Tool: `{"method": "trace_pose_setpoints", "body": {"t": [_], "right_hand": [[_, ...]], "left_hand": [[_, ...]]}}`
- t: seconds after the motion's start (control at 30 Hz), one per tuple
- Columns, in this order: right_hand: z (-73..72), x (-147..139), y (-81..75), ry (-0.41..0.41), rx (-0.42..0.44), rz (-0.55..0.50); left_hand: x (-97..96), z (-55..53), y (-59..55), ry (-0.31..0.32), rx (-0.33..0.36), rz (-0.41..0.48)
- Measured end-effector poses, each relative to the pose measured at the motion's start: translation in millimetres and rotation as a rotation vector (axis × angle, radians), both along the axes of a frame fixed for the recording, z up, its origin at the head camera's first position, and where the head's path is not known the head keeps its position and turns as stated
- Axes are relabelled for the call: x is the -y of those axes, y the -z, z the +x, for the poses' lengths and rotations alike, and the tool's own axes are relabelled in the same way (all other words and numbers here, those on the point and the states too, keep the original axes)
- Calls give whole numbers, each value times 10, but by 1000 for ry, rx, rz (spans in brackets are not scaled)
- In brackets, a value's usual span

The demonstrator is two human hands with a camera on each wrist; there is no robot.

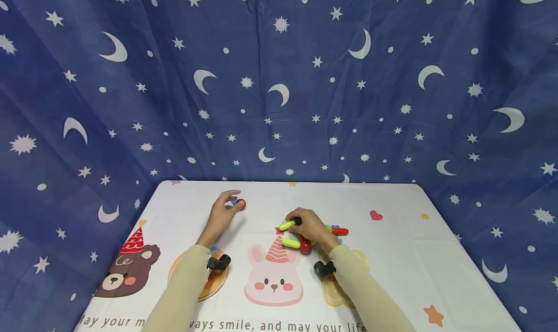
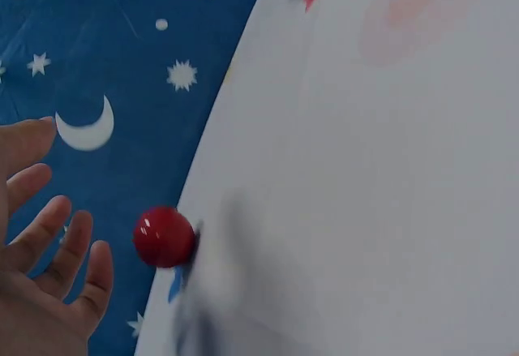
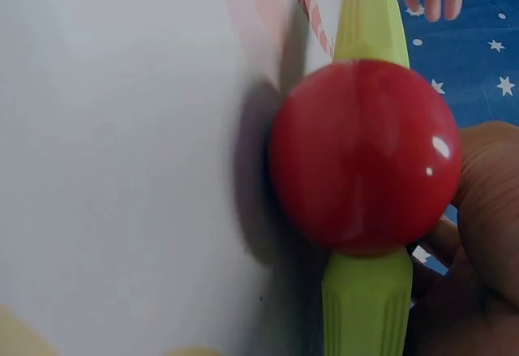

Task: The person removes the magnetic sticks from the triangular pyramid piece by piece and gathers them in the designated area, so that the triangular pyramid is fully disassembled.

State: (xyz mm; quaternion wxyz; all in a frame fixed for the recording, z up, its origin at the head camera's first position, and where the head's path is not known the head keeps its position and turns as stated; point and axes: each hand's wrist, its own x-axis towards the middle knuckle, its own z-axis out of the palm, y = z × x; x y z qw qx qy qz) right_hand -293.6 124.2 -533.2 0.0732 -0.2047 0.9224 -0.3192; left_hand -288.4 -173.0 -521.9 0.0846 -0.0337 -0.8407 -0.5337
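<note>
In the head view my left hand [image 1: 222, 213] is at the back left of the table, right by a glossy red ball [image 1: 242, 204]. The left wrist view shows its fingers spread, with a gap to the red ball [image 2: 165, 237]. My right hand [image 1: 307, 224] is right of the middle and grips a yellow-green stick [image 1: 287, 225] with a black part [image 1: 298, 220] at one end. Below that hand, a second red ball [image 1: 305, 246] has ridged yellow-green sticks [image 3: 366, 303] on opposite sides, close over the cloth. The palm partly hides the pieces.
A red-orange stick [image 1: 340, 231] sticks out on the right hand's far side, beside another yellow-green piece [image 1: 328, 228]. White printed cloth [image 1: 392, 254] covers the table. A blue curtain [image 1: 305, 104] with moons and stars hangs behind it.
</note>
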Motion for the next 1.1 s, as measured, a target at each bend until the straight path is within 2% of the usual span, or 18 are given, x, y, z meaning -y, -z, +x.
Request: {"method": "trace_pose_setpoints", "body": {"t": [0.13, 0.3, 0.73, 0.87, 1.1], "right_hand": [[-14, -16, 5, 4, 9, -34], [-28, -10, 11, 16, 10, -38], [-27, -5, 20, 15, -11, -35], [-30, 0, 9, 24, -18, -37], [-27, -10, -2, 25, -30, -44]], "left_hand": [[-124, 48, -84, 39, -19, -1], [-275, 78, -103, 106, -9, 18], [-664, 80, 210, 268, 117, 0], [-745, 69, 251, 301, 128, -49], [-863, 48, 272, 350, 147, -55]]}}
